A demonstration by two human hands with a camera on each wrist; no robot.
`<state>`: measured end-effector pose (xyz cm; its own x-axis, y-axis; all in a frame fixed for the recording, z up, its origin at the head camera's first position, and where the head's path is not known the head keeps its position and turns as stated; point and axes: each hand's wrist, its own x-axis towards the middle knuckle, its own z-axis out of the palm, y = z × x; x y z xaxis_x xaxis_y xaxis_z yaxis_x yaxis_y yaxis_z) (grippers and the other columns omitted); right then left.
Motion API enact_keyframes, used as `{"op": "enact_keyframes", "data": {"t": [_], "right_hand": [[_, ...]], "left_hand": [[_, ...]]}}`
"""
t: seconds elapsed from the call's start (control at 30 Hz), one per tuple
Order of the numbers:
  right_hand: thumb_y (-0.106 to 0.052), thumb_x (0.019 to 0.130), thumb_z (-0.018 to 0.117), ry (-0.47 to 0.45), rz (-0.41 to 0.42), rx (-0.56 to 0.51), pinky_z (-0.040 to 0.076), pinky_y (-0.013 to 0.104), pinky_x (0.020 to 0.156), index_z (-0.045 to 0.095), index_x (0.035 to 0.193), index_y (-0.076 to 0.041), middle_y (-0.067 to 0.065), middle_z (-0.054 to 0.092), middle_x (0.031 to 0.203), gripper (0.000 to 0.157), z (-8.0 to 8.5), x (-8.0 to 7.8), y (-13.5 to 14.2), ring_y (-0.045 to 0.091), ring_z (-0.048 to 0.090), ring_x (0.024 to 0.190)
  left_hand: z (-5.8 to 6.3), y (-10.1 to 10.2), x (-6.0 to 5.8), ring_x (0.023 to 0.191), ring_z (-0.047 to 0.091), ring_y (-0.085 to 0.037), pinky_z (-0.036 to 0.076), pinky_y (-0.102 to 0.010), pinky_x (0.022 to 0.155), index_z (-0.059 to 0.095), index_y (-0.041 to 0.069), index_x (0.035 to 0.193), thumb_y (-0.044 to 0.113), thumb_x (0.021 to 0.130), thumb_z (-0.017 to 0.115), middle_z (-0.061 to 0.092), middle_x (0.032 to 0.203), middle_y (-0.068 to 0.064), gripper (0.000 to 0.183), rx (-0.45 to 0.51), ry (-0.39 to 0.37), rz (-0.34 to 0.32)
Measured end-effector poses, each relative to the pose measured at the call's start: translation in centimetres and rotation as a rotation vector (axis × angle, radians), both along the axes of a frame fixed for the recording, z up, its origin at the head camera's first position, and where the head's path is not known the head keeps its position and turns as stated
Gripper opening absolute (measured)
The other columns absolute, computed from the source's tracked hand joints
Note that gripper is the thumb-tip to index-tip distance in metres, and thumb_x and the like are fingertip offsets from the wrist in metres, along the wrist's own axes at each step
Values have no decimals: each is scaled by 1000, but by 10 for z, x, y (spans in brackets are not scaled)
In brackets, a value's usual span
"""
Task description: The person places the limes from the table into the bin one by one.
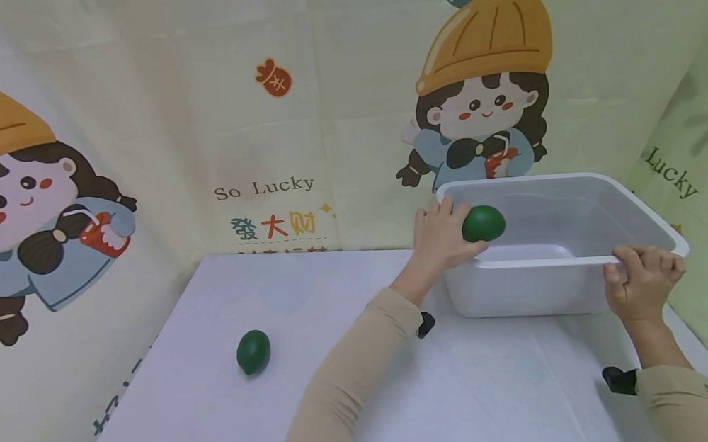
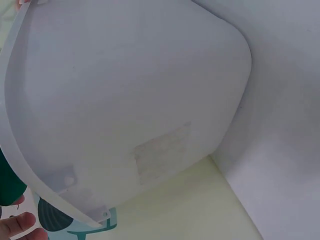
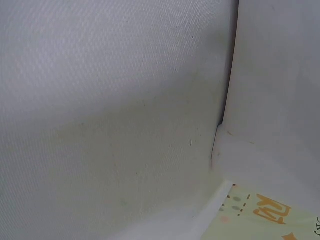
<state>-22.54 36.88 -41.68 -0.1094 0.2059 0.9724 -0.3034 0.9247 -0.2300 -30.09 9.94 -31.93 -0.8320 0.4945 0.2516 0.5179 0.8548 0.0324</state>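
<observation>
A white plastic tub (image 1: 527,286) stands at the back right of the table. My left hand (image 1: 440,234) holds a dark green lime (image 1: 484,223) at the tub's left end, just above the rim. In the left wrist view, part of the green lime (image 2: 9,182) and some fingertips (image 2: 20,224) show beside the tub's outer wall (image 2: 125,90). My right hand (image 1: 644,282) grips the tub's front rim near its right corner, fingers hooked over the edge. A second green lime (image 1: 253,352) lies on the table to the left, away from both hands.
The white table (image 1: 336,301) meets a printed cloth backdrop (image 1: 356,107) with cartoon figures behind the tub and at both sides. Black straps or mounts (image 1: 620,380) stick out at the sleeves. The right wrist view shows mostly table surface (image 3: 100,125) and tub wall (image 3: 275,90).
</observation>
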Motion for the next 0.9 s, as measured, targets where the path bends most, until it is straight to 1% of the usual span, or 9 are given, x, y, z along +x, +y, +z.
{"op": "enact_keyframes", "data": {"t": [0.17,0.33,0.57,0.73,0.9], "right_hand": [[-55,85,38,3,0,3,18,56,84,51,75,1,23,42,77,59,0,0,0,43,31,74],[-56,85,37,3,1,2,17,59,82,51,75,1,23,41,78,60,2,0,-2,43,30,75],[-60,85,36,-3,-7,3,18,55,84,52,76,0,22,42,78,63,-4,-3,4,42,32,76],[-62,84,36,2,-16,4,19,53,84,53,76,-1,22,43,78,64,-10,-7,11,41,33,75],[-62,84,36,-1,-17,5,19,54,84,53,76,-1,22,43,78,64,-12,-7,12,42,33,75]], "left_hand": [[-3,6,0,104,40,-13,33,-32,86,42,29,130,66,76,47,43,117,4,66,-18,23,-18],[-4,12,1,102,40,-12,33,-30,83,43,29,128,67,75,48,43,113,5,65,-37,41,-24],[-2,23,3,106,38,-11,31,-29,83,43,31,128,66,76,48,42,112,6,63,-30,25,-29],[-2,31,4,107,36,-11,31,-29,84,42,32,128,67,76,47,41,113,6,63,-59,27,-33],[-2,37,6,106,37,-10,31,-27,84,42,33,128,68,76,45,41,112,8,63,-75,22,-26]]}}
